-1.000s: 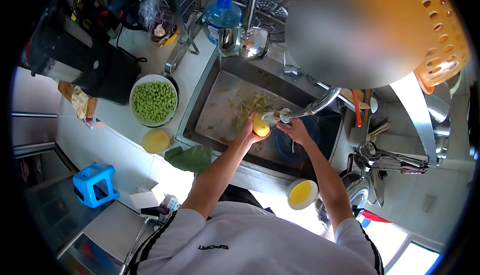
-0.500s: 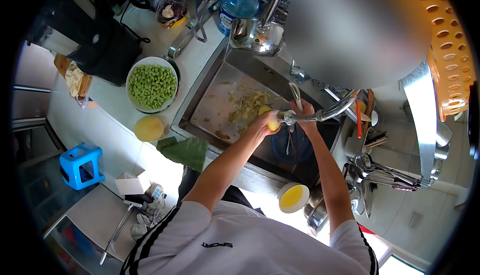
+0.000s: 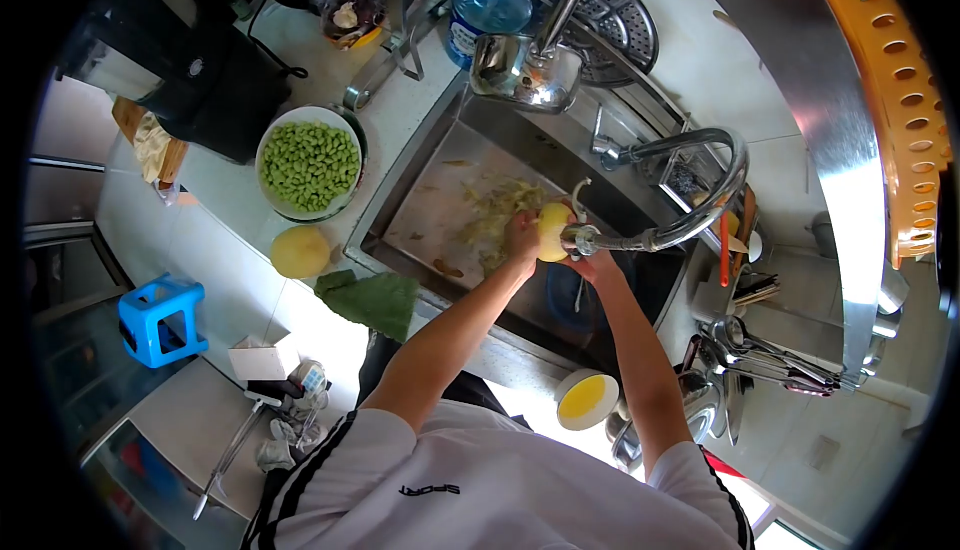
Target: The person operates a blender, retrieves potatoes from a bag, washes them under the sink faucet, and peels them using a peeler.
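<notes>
Over the sink [image 3: 400,212], my left hand [image 3: 521,238] is closed around the left side of a pale yellow peeled potato [image 3: 551,233]. My right hand [image 3: 594,262] grips a white-handled peeler [image 3: 580,198] close to the potato's right side, partly hidden behind the faucet head. Whether the peeler's blade touches the potato I cannot tell. The flexible faucet [image 3: 690,232] reaches in from the right, its nozzle by the potato. Below my hands, peelings [image 3: 492,205] lie scattered on the sink floor. Another round yellow potato [image 3: 300,252] rests on the counter's left edge.
A bowl of green beans [image 3: 310,166] and a black blender [image 3: 220,90] stand on the left counter. A green cloth [image 3: 370,302] hangs over the front edge. Behind the sink are a blue soap bottle [image 3: 490,8] and a metal pot [image 3: 525,70]. Utensils [image 3: 770,355] crowd the right.
The potato has turned and shows more of its yellow side. My right hand has come down and left, nearer the potato, with the peeler. The view has shifted slightly.
</notes>
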Demonstrator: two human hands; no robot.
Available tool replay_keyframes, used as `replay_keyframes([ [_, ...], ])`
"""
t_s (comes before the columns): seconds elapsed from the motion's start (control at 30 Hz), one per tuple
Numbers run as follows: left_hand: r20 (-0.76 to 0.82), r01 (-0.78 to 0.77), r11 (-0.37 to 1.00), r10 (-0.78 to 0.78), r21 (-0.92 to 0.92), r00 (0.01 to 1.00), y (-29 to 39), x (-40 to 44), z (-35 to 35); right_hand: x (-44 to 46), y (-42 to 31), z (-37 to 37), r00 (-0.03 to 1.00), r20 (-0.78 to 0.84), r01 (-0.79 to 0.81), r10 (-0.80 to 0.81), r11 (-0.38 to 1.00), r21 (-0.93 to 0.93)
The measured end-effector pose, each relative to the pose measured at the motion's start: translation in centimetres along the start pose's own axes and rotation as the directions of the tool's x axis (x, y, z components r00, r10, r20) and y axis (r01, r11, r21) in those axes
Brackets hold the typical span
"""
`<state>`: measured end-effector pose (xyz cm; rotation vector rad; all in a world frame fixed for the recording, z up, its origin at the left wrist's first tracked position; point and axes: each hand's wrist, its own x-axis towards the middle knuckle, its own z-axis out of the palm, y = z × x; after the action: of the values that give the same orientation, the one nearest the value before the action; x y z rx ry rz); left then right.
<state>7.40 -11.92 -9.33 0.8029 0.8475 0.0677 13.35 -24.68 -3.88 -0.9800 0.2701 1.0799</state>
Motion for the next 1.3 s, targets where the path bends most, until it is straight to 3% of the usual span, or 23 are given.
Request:
replay_keyframes([
  [0.03, 0.074, -0.17, 0.978, 0.161, 0.125, 0.984, 0.0, 0.3, -0.8, 0.1, 0.5, -0.1, 0.999, -0.047, -0.016, 0.017, 0.999, 0.039],
  [0.1, 0.275, -0.499, 0.806, 0.425, 0.318, 0.863, -1.2, 1.8, -2.6, -0.4, 0.6, 2.0, 0.988, -0.141, -0.042, 0.058, 0.992, 0.116],
  [0.17, 0.425, -0.617, 0.234, 0.543, 0.752, 0.724, 2.2, 0.7, -4.7, -0.2, 1.5, 1.5, 0.991, -0.099, -0.065, 0.084, 0.981, 0.18],
  [0.2, 0.526, -0.558, -0.123, 0.542, 0.821, 0.655, 4.7, -0.4, -4.8, 0.0, 1.9, 1.2, 0.992, -0.078, -0.077, 0.095, 0.975, 0.209],
  [0.23, 0.396, -0.349, -0.188, 0.382, 0.918, 0.835, 6.0, -1.1, -4.2, 0.1, 2.1, 1.2, 0.993, -0.085, -0.064, 0.083, 0.975, 0.214],
  [0.33, 0.401, -0.183, -0.414, 0.534, 0.891, 0.744, 4.0, 1.5, -6.4, 0.0, 2.6, 1.0, 0.993, -0.109, -0.032, 0.055, 0.978, 0.205],
  [0.4, 0.512, -0.323, -0.469, 0.361, 0.822, 0.78, 6.4, 0.7, -6.9, 0.0, 3.0, 0.8, 0.992, -0.119, -0.014, 0.036, 0.983, 0.185],
  [0.53, 0.599, -0.501, -0.452, 0.097, 0.738, 0.795, 11.6, -4.2, -7.4, 0.2, 3.4, 1.3, 0.995, -0.063, -0.054, 0.081, 0.936, 0.347],
  [0.63, 0.803, -0.604, -0.552, 0.239, 0.575, 0.546, 12.1, -5.1, -9.1, 0.6, 3.7, 2.1, 0.979, -0.163, -0.046, 0.123, 0.912, 0.408],
  [0.73, 0.821, -0.774, -0.293, 0.315, 0.562, 0.476, 14.8, -6.8, -8.2, 2.2, 5.9, -0.1, 0.993, -0.1, -0.011, 0.058, 0.905, 0.425],
  [0.77, 0.767, -0.69, -0.354, 0.153, 0.631, 0.623, 14.2, -6.4, -9.4, 2.1, 6.0, -0.1, 0.986, -0.092, -0.067, 0.139, 0.838, 0.541],
  [0.83, 0.519, -0.506, -0.51, -0.13, 0.696, 0.845, 12.4, -4.6, -12.2, 2.1, 6.2, 0.2, 0.988, -0.107, -0.049, 0.114, 0.878, 0.477],
  [0.93, 0.689, -0.602, -0.377, 0.159, 0.704, 0.707, 18.3, -8.2, -13.0, 2.2, 6.4, -0.3, 0.984, -0.116, -0.065, 0.138, 0.871, 0.487],
  [1.0, 0.713, -0.554, -0.467, 0.299, 0.689, 0.635, 20.3, -9.8, -17.4, 1.8, 6.2, -0.3, 0.982, -0.12, -0.07, 0.143, 0.877, 0.475],
  [1.07, 0.699, -0.557, -0.445, 0.274, 0.701, 0.661, 22.5, -11.3, -22.2, 1.0, 5.6, 1.0, 0.985, -0.126, -0.052, 0.113, 0.909, 0.413],
  [1.13, 0.714, -0.543, -0.482, 0.312, 0.688, 0.627, 23.5, -12.1, -26.2, 1.0, 5.8, 0.9, 0.985, -0.133, -0.049, 0.113, 0.909, 0.415],
  [1.23, 0.69, -0.528, -0.463, 0.323, 0.712, 0.647, 25.8, -14.5, -27.3, 1.2, 6.0, 0.8, 0.99, -0.113, -0.033, 0.086, 0.913, 0.406],
  [1.3, 0.593, -0.454, -0.39, 0.407, 0.801, 0.695, 26.5, -15.2, -27.5, 1.4, 6.3, 0.4, 0.991, -0.108, -0.024, 0.074, 0.914, 0.405],
])
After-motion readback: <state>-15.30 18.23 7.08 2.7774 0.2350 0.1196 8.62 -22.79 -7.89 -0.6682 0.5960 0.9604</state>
